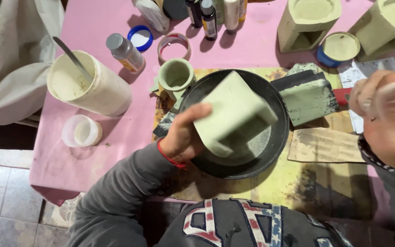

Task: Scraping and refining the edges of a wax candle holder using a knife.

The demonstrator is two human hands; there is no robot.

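Observation:
My left hand [184, 135] grips a pale green square block [234, 114] with a hollow side, holding it tilted over a black round pan [277, 137] that has grey dust in its bottom. A red band circles that wrist. My right hand [387, 116] is raised at the right edge, blurred and dusted white, fingers curled; whether it pinches something I cannot tell. A small pale green cup [176, 75] stands just left of the pan.
The pink table [92, 137] holds a large white tub with a metal spoon [88, 84], a small clear cup [82, 131], several bottles [209, 18], a tape roll [173, 45], two green moulded pieces [309, 20], a lid [339, 48], sandpaper sheets [325, 145] and a dusty scraper [309, 98].

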